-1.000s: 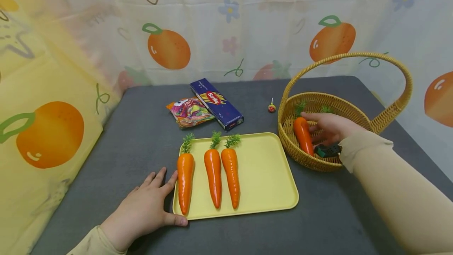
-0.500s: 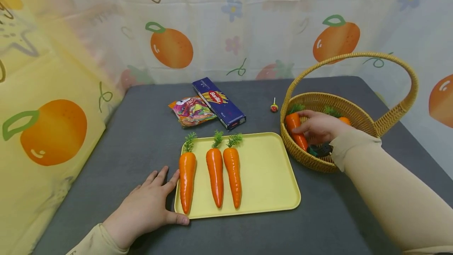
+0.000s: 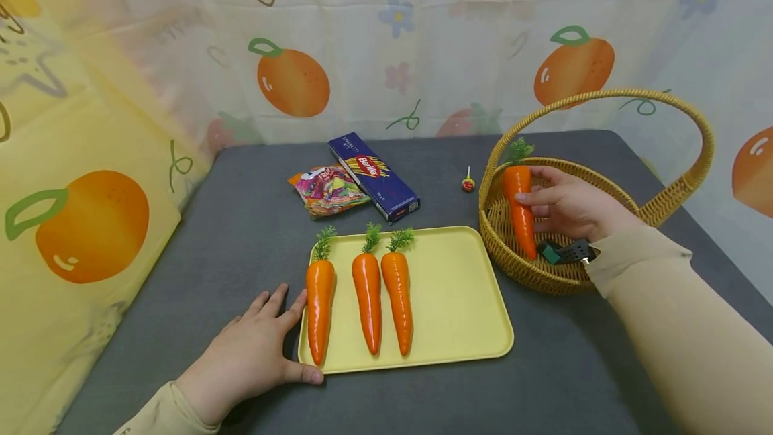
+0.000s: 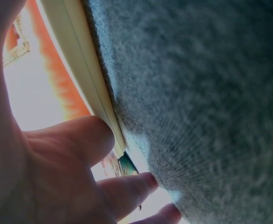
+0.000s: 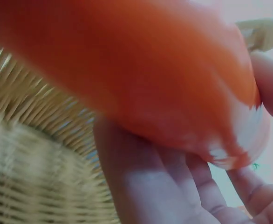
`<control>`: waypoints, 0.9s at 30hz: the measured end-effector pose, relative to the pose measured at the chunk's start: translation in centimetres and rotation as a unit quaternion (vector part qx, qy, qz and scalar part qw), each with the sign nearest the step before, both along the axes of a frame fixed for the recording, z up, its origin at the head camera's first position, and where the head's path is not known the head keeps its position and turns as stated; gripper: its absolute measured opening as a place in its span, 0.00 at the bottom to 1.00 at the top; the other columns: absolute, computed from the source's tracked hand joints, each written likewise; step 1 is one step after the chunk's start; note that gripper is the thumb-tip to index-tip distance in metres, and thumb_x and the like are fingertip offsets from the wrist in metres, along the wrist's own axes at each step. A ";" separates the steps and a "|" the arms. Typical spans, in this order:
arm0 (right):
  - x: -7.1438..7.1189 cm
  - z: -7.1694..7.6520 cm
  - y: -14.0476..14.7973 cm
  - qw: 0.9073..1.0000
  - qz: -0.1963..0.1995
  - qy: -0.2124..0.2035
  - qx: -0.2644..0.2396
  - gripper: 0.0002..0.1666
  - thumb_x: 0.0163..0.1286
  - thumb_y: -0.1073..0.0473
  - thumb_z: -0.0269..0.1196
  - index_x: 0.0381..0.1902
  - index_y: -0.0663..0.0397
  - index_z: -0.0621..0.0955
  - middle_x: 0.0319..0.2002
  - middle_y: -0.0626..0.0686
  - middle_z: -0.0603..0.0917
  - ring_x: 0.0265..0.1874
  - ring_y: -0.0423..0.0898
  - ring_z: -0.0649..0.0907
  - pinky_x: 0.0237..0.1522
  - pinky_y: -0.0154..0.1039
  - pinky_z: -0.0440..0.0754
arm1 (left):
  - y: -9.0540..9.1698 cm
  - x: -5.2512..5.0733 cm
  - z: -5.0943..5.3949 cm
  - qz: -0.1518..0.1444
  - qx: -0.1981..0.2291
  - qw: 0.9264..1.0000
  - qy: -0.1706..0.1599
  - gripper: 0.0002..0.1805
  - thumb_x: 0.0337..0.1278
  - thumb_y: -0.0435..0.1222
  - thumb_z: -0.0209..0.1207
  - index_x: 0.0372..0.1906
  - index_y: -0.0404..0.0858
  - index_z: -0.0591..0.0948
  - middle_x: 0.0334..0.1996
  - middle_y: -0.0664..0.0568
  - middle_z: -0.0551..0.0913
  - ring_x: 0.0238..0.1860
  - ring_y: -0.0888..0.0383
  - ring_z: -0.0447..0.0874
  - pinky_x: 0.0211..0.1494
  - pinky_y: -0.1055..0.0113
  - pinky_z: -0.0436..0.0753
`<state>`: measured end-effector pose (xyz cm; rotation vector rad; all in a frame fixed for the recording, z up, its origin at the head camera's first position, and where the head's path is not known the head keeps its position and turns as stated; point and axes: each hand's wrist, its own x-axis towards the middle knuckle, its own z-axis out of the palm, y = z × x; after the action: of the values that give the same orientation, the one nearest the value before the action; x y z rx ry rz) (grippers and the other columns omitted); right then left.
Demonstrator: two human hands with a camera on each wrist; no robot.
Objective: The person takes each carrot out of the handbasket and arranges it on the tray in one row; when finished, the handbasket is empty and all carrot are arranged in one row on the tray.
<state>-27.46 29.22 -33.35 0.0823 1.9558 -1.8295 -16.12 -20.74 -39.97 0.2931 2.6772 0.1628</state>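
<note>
Three orange carrots with green tops lie side by side on the yellow tray (image 3: 453,301): one at the left edge (image 3: 319,311), two nearer the middle (image 3: 366,304) (image 3: 397,301). My left hand (image 3: 244,358) rests at the tray's lower left corner, fingers spread and thumb on the near rim; in the left wrist view the thumb touches the tray's edge (image 4: 87,70). Over the wicker basket (image 3: 531,277), my right hand (image 3: 570,203) pinches another carrot (image 3: 521,213) between thumb and fingers, its top pointing away. The right wrist view shows that carrot (image 5: 174,88) close up, hiding part of the fingers.
A blue pasta box (image 3: 386,186) overlaps a colourful candy bag (image 3: 331,195) behind the tray. One lollipop (image 3: 468,184) lies left of the basket. The basket's tall handle (image 3: 604,94) arches above the right hand. A patterned cloth (image 3: 423,39) hangs behind the table.
My right hand has taken hold of the carrot in the basket and raised it, moving slightly right and away since half a second ago. The left hand stays at the tray.
</note>
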 end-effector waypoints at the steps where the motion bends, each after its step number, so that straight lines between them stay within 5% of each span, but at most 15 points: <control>1: 0.2 0.4 0.1 1.000 -0.004 0.004 -0.013 0.38 0.88 0.63 0.56 0.85 0.46 0.51 0.53 0.46 0.81 0.43 0.42 0.89 0.49 0.44 0.92 | 0.0 0.0 0.0 0.000 0.000 1.000 0.001 0.80 0.29 0.86 0.68 0.89 0.46 0.63 0.86 0.28 0.58 0.84 0.21 0.57 0.69 0.15 0.69; 6: 1.7 2.0 0.1 0.997 -0.020 0.024 -0.075 0.30 0.87 0.64 0.58 0.76 0.38 0.61 0.54 0.48 0.83 0.42 0.45 0.90 0.46 0.44 0.93 | 0.0 0.2 0.1 -0.008 0.000 1.000 0.012 0.79 0.31 0.85 0.69 0.89 0.45 0.63 0.86 0.28 0.58 0.83 0.21 0.57 0.69 0.16 0.70; 13: 4.8 2.7 -1.1 0.991 -0.006 0.060 -0.120 0.32 0.85 0.70 0.59 0.77 0.43 0.63 0.58 0.50 0.84 0.45 0.48 0.91 0.46 0.46 0.94 | -0.1 0.2 0.0 -0.005 0.002 1.000 0.010 0.79 0.30 0.86 0.69 0.89 0.46 0.64 0.86 0.28 0.58 0.83 0.21 0.57 0.69 0.16 0.69; 27: 8.1 0.9 -5.9 0.989 0.058 0.050 -0.126 0.39 0.81 0.67 0.66 0.80 0.44 0.61 0.69 0.53 0.77 0.55 0.54 0.92 0.55 0.50 0.93 | -0.1 0.1 -0.1 -0.001 -0.002 1.000 0.004 0.80 0.30 0.86 0.68 0.89 0.46 0.63 0.86 0.28 0.58 0.83 0.21 0.57 0.69 0.16 0.69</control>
<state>-19.39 23.28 -32.49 -0.2037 1.7360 -2.0199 -16.00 -20.81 -40.06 0.2959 2.6846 0.1571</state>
